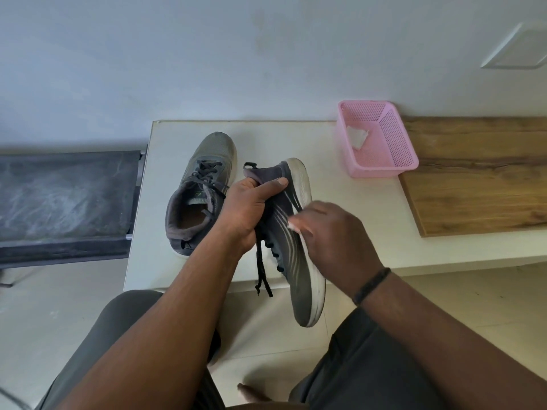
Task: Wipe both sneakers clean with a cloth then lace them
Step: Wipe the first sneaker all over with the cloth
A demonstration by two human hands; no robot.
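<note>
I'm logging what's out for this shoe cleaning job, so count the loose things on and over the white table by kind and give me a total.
Sneakers: 2, one standing on the white table, sneaker on the table, and one held up, held sneaker
Pink baskets: 1, pink basket
White wipes or cloths: 2, one in the basket, one under the right hand, cloth
Total: 5

Perforated plastic basket [393, 155]; woodgrain board [479, 179]; mesh-fabric sneaker [204, 184].

We see the left hand [248, 208] at 12 o'clock, fingers curled in a grip, thumb extended toward 2 o'clock. Right hand [331, 238] at 3 o'clock, slightly blurred, fingers bent, wrist banded.
</note>
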